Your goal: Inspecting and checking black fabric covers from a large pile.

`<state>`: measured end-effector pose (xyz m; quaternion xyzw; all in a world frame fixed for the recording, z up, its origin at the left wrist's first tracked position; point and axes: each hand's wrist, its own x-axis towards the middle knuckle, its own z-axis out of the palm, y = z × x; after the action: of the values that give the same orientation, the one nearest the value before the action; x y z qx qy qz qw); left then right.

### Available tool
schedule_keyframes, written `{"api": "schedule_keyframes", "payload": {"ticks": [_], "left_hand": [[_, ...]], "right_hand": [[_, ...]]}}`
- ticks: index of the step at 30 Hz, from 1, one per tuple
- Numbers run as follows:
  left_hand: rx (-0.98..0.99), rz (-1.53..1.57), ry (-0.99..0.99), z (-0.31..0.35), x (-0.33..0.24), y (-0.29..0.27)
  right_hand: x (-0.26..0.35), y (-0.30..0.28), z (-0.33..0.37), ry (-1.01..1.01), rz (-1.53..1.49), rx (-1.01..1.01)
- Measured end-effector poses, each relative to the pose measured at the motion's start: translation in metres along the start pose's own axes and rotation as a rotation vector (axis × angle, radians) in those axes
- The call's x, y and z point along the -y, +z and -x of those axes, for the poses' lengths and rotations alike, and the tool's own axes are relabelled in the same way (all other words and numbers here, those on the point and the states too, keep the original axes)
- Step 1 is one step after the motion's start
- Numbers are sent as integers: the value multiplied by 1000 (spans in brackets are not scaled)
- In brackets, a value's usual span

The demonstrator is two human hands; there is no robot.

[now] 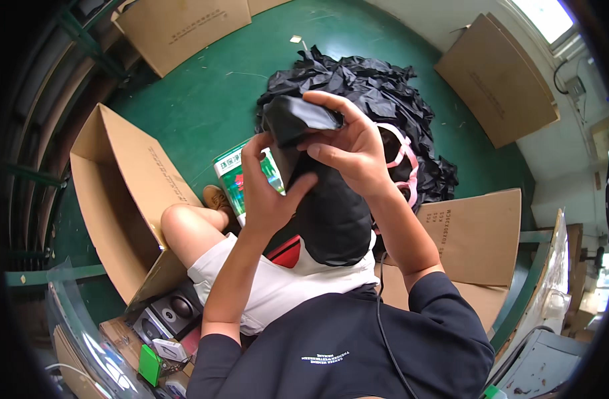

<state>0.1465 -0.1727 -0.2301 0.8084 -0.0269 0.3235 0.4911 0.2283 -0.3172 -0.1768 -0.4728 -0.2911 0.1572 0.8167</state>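
Both hands are raised above my lap, around a piece of black fabric (294, 120), shiny and folded over at the top. My right hand (357, 143) grips its right side, with the fingers behind and the thumb in front. My left hand (268, 189) curves round its left side, fingertips at the edge and thumb spread below. A dark, rounded cloth bundle (334, 219) rests on my lap beneath the hands; whether it joins the held fabric I cannot tell. Beyond the hands spreads a large heap of crumpled black fabric (364, 80). Pink straps (404, 159) lie near my right wrist.
An open cardboard box (128, 199) stands left of my knee, another (477, 239) at the right. More cartons are at the far left (184, 30) and far right (500, 80). A green printed package (232, 174) sits behind my left hand. A speaker (174, 312) is at lower left.
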Motion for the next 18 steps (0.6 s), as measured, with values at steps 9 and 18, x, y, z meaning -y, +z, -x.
{"api": "schedule_keyframes", "payload": {"ticks": [9, 18], "left_hand": [[-165, 79, -52, -81, 69, -40], [102, 346, -215, -122, 116, -58]], "right_hand": [[-15, 16, -29, 74, 230, -313], [-25, -27, -65, -496, 1159, -354]]}}
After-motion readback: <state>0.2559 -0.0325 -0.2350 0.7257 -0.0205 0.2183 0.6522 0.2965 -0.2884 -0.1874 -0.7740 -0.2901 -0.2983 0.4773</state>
